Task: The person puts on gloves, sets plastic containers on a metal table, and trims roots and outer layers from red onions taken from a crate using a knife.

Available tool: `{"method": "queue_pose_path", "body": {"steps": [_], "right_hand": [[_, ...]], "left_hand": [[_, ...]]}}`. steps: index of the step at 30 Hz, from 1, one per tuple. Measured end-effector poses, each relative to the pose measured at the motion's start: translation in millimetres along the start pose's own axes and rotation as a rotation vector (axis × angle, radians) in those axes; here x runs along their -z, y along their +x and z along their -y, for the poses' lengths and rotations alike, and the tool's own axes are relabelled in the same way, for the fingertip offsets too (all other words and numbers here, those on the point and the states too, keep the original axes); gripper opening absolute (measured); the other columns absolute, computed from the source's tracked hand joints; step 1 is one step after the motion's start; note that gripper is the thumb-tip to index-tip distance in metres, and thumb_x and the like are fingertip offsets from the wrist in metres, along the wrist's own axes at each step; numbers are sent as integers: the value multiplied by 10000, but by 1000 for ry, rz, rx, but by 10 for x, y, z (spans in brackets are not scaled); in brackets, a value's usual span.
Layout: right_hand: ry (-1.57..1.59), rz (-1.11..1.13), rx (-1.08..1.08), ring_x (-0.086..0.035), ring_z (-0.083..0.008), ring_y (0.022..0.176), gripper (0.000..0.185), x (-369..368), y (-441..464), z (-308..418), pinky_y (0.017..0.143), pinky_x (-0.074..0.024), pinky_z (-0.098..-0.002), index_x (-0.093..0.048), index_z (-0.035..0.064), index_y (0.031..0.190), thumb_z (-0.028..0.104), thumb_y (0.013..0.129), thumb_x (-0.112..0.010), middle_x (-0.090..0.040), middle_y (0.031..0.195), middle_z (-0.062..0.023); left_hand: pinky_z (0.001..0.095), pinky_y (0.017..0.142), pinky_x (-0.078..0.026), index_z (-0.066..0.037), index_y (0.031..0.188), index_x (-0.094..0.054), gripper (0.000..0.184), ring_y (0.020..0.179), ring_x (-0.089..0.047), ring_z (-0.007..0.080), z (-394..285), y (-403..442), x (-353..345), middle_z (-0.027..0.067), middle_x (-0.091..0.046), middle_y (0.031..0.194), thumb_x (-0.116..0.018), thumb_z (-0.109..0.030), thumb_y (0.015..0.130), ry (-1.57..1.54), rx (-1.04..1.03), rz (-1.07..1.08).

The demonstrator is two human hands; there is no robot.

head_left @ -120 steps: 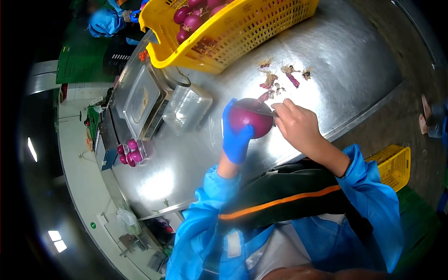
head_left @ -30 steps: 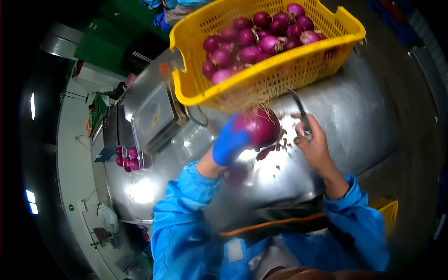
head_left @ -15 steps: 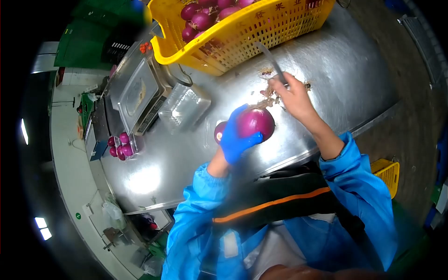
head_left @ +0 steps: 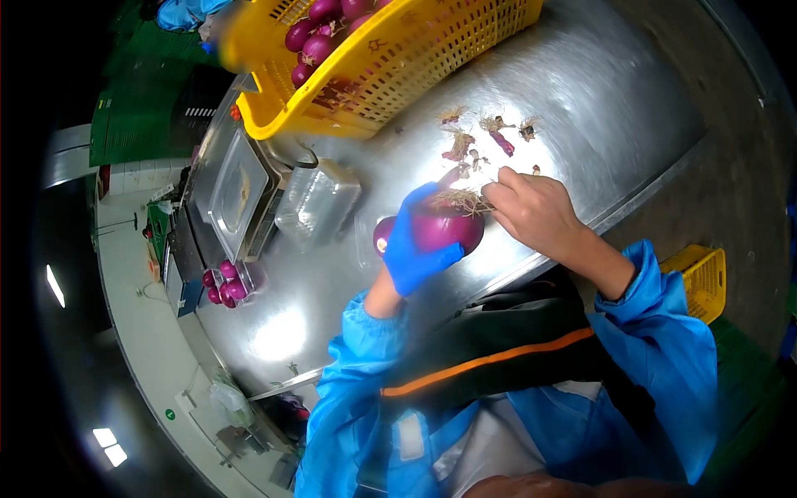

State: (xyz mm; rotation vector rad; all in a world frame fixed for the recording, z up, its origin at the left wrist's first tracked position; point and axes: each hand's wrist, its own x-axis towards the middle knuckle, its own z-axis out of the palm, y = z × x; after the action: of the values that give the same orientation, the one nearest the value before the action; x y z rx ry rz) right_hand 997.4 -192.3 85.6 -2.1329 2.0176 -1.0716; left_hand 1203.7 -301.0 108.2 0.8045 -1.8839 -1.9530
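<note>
My left hand (head_left: 415, 245), in a blue glove, is wrapped round a large red onion (head_left: 452, 233). The onion's stringy roots (head_left: 458, 200) face away from me. My bare right hand (head_left: 531, 212) is closed on a knife right beside these roots; the blade is mostly lost in blur and glare. Just left of the gloved hand, a second red onion (head_left: 383, 234) sits in a clear plastic tray (head_left: 363, 241). Cut-off root ends and skin scraps (head_left: 501, 141) lie on the steel table (head_left: 606, 108) beyond my hands.
A yellow crate (head_left: 398, 83) of red onions stands at the far side. To the left are a scale (head_left: 241, 191), stacked clear trays (head_left: 320, 203) and a filled onion pack (head_left: 226, 284). A smaller yellow basket (head_left: 697, 282) is on the floor at right.
My right hand has come down and toward me with the knife, from above the scraps to the onion's root end. The onion has tilted, showing more roots. My view has shifted slightly.
</note>
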Motion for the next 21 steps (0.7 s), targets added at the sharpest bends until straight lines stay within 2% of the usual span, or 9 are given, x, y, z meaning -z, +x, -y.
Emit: {"method": "queue_pose_path", "body": {"steps": [5,7,8,10,11,15,18,19,21], "right_hand": [[11,3,22,-598,-241,631,195,-118,-95,-118,556,-486,-346,-611,67,879,59,713,-713,-522,798,-81],[58,17,41,-605,-258,643,170,-108,-143,-232,561,-493,-348,-616,66,886,53,739,-701,-533,805,-85],[15,23,-59,-610,-267,654,172,-137,-263,-391,569,-496,-347,-625,65,909,55,753,-697,-548,817,-87],[-76,28,-254,-622,-283,677,182,-233,-497,-746,585,-503,-344,-642,63,956,59,780,-689,-577,840,-91],[-53,-16,-260,-625,-290,686,201,-185,-382,-769,595,-506,-345,-645,66,987,71,791,-691,-591,859,-93],[233,-76,-371,-633,-304,701,264,-10,-181,-298,621,-515,-351,-656,69,1068,118,814,-708,-629,912,-104],[445,-121,-343,-635,-311,698,263,91,73,27,620,-518,-364,-661,71,1066,145,821,-720,-637,912,-116],[444,-134,-304,-636,-313,700,246,76,119,103,618,-517,-371,-658,70,1048,147,822,-720,-638,901,-115],[435,-166,-220,-639,-316,705,215,68,178,184,613,-514,-384,-651,67,1011,151,824,-718,-640,879,-113]], "left_hand": [[420,1029,-442,-37,1435,-342,877,1240,-502,262,17,-24,58,150,-498,1358,-829,-257,740,-1,26,130],[427,1039,-431,-40,1448,-333,900,1251,-492,267,66,-71,41,151,-495,1364,-834,-266,736,-29,111,86],[430,1045,-426,-41,1455,-328,912,1257,-487,270,78,-105,30,151,-493,1367,-837,-271,733,-44,153,63],[425,1047,-424,-32,1461,-314,940,1257,-489,279,-32,-125,56,150,-491,1372,-845,-276,726,-178,63,114],[423,1049,-423,-27,1465,-307,954,1257,-490,284,-57,-84,66,149,-490,1374,-850,-278,722,-245,-2,127],[430,1046,-424,4,1493,-222,1100,1267,-487,310,-43,89,-47,184,-468,1389,-887,-304,673,176,-75,-42],[383,1041,-437,-61,1528,-199,1127,1230,-517,268,112,135,-124,154,-453,1393,-876,-193,638,420,-198,-159],[434,1006,-442,20,1520,-136,1229,1229,-510,344,78,142,-157,202,-445,1370,-908,-329,630,504,-163,-161],[435,1008,-441,13,1522,-139,1234,1221,-513,347,76,158,-209,203,-450,1356,-911,-330,621,552,-211,-150]]}}
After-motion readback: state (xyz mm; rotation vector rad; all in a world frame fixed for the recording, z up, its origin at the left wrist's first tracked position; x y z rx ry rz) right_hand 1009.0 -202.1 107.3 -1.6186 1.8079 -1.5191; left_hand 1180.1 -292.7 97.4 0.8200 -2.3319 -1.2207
